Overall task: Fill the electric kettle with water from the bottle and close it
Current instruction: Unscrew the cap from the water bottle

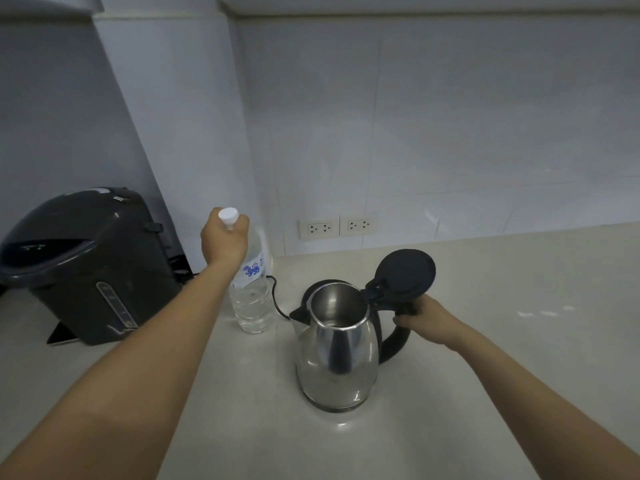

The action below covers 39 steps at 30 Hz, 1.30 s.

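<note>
Fingers (239,225) around capped bottle (252,303) neck

The bottle (254,299) label (252,270) shows a blue emblem, lettering perhaps "S".

Bottle (252,292) just left of kettle (337,355)

Head camera, single view: I look from head height, forward and down across the countertop (485,393) toward the tiled wall (450,133) at 12 o'clock. Wide-angle, edges bowed. Close range: both forearms enter from 6 o'clock. Wall sockets (337,226) sit near centre. No second view to overlap.
</note>
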Available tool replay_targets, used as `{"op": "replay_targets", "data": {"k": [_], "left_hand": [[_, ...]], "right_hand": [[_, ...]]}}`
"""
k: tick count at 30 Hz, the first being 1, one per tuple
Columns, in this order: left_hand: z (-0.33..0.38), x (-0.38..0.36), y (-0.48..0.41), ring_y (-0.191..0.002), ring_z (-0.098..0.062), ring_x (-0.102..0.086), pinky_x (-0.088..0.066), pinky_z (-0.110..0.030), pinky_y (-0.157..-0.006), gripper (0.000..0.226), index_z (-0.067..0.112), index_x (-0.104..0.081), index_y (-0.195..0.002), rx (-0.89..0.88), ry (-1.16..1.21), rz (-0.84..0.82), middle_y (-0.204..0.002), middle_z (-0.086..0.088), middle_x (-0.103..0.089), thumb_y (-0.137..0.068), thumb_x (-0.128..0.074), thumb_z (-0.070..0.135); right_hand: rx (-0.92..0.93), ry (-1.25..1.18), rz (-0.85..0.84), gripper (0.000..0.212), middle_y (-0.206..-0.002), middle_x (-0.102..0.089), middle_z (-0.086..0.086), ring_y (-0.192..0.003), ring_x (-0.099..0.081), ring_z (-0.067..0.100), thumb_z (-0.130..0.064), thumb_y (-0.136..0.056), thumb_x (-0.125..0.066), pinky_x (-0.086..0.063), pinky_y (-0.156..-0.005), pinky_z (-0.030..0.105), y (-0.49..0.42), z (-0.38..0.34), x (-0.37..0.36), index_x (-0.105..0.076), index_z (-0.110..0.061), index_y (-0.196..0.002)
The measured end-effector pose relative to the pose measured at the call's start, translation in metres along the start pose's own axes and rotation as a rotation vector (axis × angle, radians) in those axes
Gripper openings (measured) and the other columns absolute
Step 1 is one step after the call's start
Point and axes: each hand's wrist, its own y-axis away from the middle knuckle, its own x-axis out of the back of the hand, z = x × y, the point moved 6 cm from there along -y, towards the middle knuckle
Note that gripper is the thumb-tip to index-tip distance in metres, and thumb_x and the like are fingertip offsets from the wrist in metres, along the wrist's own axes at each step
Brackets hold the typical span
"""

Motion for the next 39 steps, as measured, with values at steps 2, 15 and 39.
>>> {"op": "replay_targets", "data": {"k": [2, 15, 39], "left_hand": [[0.000, 0.005, 0.006, -0.077, -0.023, -0.052, -0.037, -0.029, -0.068, 0.013, 0.015, -0.050, -0.090, -0.007, 0.000, 0.035, -0.087, -0.005, -0.057, -0.083, -0.056, 0.023], [0.008, 0.051, 0.057, -0.082, -0.027, -0.056, -0.046, -0.034, -0.072, 0.025, 0.009, -0.060, -0.097, 0.053, -0.116, 0.085, -0.089, -0.006, -0.060, -0.080, -0.060, 0.028], [0.049, 0.066, 0.179, -0.063, -0.009, -0.051, -0.042, -0.029, -0.061, 0.020, 0.004, -0.064, -0.081, 0.016, -0.064, 0.059, -0.068, 0.004, -0.056, -0.080, -0.064, 0.023]], "right_hand": [[0.004, -0.005, -0.007, 0.035, -0.114, -0.065, 0.012, -0.107, -0.061, 0.029, -0.009, -0.082, -0.062, -0.051, -0.095, 0.043, 0.002, -0.001, 0.000, -0.058, -0.008, -0.117], [0.060, 0.391, -0.120, 0.032, -0.111, -0.062, 0.013, -0.095, -0.059, 0.026, -0.014, -0.086, -0.058, -0.049, -0.078, 0.032, 0.015, -0.021, 0.005, -0.050, -0.012, -0.118], [0.494, 0.386, -0.196, 0.031, -0.085, -0.063, 0.006, -0.085, -0.063, 0.026, -0.042, -0.078, -0.070, -0.047, -0.061, 0.029, 0.100, -0.108, -0.033, -0.063, -0.013, -0.087]]}}
